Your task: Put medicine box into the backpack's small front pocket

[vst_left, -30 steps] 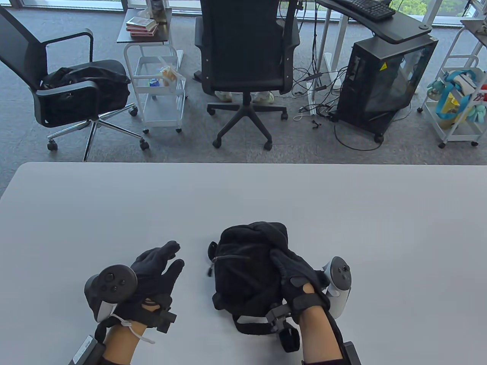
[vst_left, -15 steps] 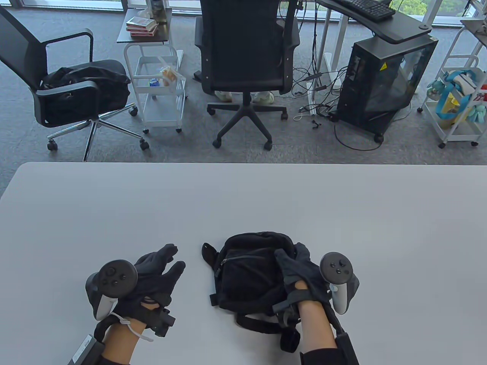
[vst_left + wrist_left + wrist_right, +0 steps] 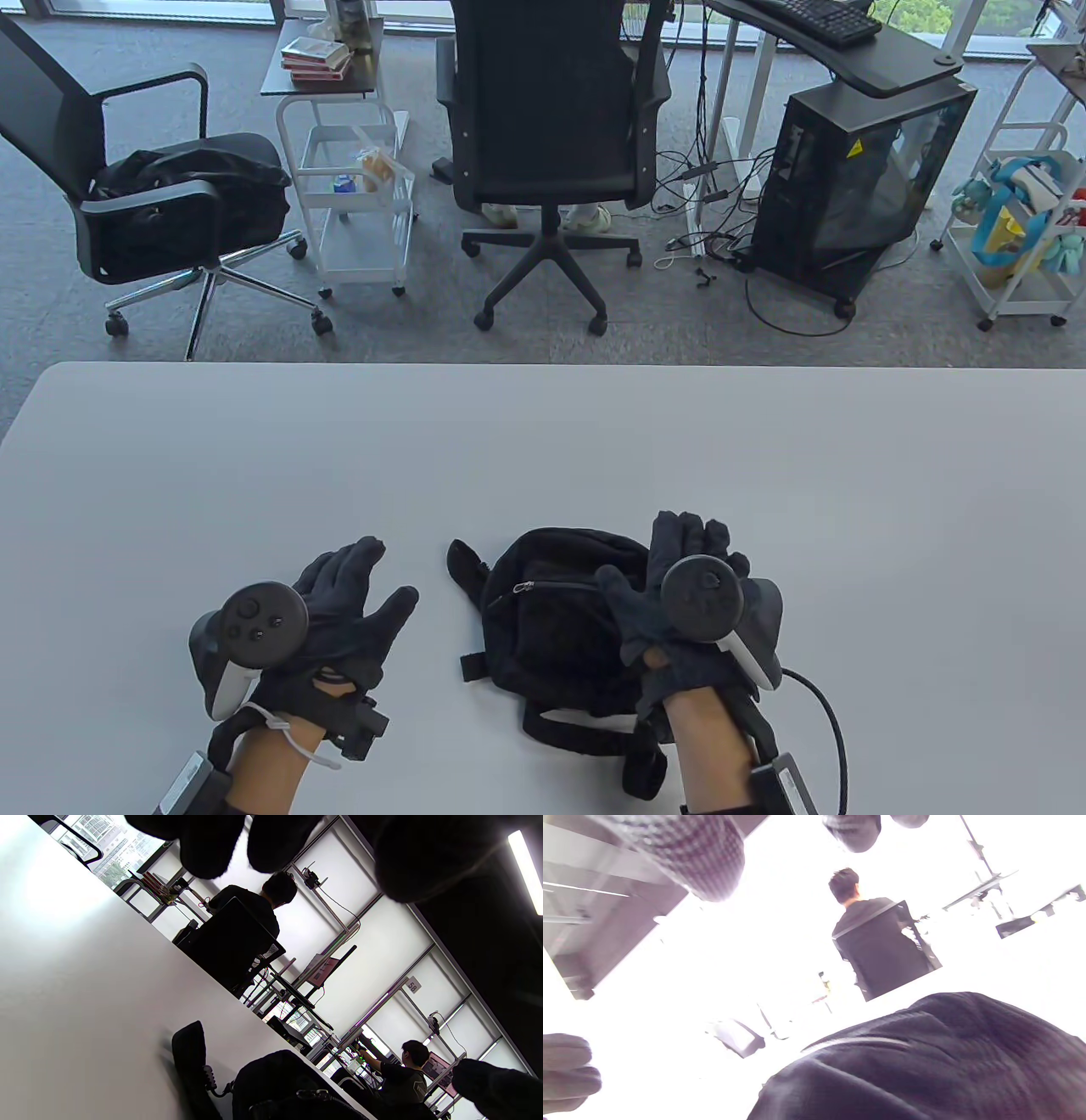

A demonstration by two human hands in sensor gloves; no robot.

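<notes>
A small black backpack (image 3: pixel 551 628) lies on the white table (image 3: pixel 543 450) near its front edge, with its front pocket zipper (image 3: pixel 551 586) facing up and looking closed. My right hand (image 3: pixel 670 569) hovers over the backpack's right side with fingers spread and thumb over the fabric, gripping nothing. The right wrist view shows the backpack (image 3: pixel 925 1060) just below the open fingers. My left hand (image 3: pixel 373 577) is open and empty on the table, a little left of the backpack and apart from it. The left wrist view shows the backpack (image 3: pixel 280 1086) and its strap loop. No medicine box shows in any view.
A cable (image 3: pixel 823 705) runs along the table from my right wrist. Beyond the table's far edge stand two office chairs (image 3: pixel 543 127), a white cart (image 3: pixel 356 195) and a computer tower (image 3: pixel 857 178). A person sits in the far chair in the wrist views.
My right hand has released the backpack's top and opened its fingers. The backpack has dropped from bunched up to lying flat. My left hand has barely moved.
</notes>
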